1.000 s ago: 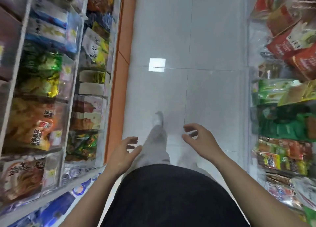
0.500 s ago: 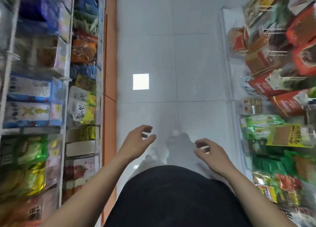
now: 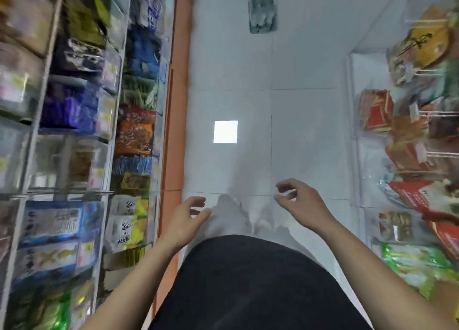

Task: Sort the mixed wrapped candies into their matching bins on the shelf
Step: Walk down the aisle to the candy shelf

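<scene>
The wrapped candies lie in clear bins at 9 o'clock, none in hand; blur hides each packet's long axis — the bin row runs 6 to 12. The left hand and right hand hang loosely curled, empty, over the floor; probably free for walking the aisle.

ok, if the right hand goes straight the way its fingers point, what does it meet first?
Nothing close, as far as the view shows. The right hand, empty, points forward and inward over the tiled floor; the snack shelves lie off to its side. Depth unclear.
</scene>
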### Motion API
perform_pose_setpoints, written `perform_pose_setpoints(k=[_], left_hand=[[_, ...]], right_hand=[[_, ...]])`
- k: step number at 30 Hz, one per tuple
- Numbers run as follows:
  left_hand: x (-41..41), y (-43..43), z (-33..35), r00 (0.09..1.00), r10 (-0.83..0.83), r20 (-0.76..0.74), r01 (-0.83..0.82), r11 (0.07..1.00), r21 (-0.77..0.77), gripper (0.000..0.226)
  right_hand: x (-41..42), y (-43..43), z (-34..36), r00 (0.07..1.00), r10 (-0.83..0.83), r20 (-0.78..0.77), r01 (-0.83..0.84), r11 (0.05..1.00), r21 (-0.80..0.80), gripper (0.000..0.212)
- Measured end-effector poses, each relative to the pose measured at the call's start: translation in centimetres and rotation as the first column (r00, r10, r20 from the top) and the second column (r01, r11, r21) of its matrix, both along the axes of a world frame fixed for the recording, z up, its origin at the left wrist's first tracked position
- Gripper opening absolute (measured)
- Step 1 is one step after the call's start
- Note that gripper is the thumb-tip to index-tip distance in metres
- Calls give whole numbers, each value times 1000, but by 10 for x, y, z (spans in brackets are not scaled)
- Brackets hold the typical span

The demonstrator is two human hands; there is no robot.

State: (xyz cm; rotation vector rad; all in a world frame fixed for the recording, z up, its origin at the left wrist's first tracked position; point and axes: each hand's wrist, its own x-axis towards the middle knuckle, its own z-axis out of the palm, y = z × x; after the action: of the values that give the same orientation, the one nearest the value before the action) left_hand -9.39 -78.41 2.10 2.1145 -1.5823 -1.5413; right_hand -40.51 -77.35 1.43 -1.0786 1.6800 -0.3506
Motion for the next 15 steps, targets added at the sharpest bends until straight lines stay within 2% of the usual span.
perform_pose_setpoints(k=[6, 15], left_hand=[[4, -139, -25, 999, 41, 9, -41, 999, 0, 38], [-70, -387, -14, 990, -138, -39, 137, 990, -47, 42]], right_hand=[[-1, -157, -13, 999, 42, -23, -43, 999, -12, 23], [-47, -302, -8, 997, -26, -68, 32, 995, 92, 24]])
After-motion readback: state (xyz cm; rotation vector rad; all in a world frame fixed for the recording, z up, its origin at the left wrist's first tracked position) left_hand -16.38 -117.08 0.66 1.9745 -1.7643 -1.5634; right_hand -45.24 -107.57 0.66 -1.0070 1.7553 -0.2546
